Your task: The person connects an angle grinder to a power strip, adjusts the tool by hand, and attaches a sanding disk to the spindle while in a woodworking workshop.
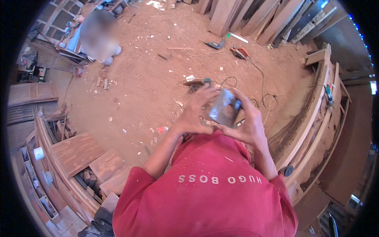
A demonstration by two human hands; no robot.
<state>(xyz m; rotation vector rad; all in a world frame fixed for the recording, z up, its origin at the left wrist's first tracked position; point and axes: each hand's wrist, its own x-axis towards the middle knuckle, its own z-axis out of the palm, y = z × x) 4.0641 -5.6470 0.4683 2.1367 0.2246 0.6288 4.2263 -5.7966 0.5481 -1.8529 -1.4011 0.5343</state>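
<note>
A shiny grey metal piece [225, 109] is in front of my red shirt, blurred by motion, with a darker patch on its face. My right hand [250, 120] grips its right side, fingers along the upper edge and thumb underneath. On the other side, my left hand [197, 111] is curved with its fingers apart, very close to the piece; any contact is unclear from blur. Beyond my left fingertips, a dark tool with a teal part [204, 83] lies on the dirt floor [142, 86], partly hidden by that hand.
A teal drill [215, 44] and an orange corded power tool [239, 53] lie farther out. Thick boards [225, 17] lean at the back. Long curved timbers [314, 118] carry a green tool [328, 93] at right. Wooden panels [77, 152] fill the left. Another person [99, 35] is at upper left.
</note>
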